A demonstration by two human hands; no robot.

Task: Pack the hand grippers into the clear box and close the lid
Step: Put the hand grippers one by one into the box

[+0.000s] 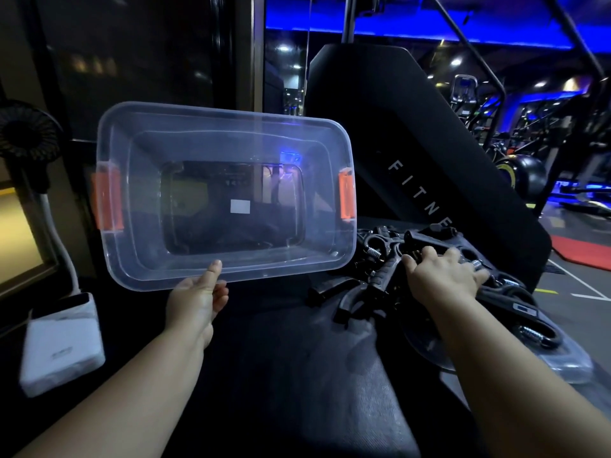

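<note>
Left grip [198,299]: closed on the near rim of the clear box [281,272], thumb on the front of the rim, fingers behind it. Box held off the bench [281,375], tipped up with its open side facing me; nothing inside, orange latches at both short ends.

Right grip [443,276]: palm down on the pile of hand grippers [380,246], fingers reaching over a black handle. Cannot tell whether they have closed round it.

Grippers lie heaped on the bench to the right of the box. Some rest on a clear lid [568,361] at the bench's right edge.

Left side: white power bank [62,348], small black fan [28,130].
</note>
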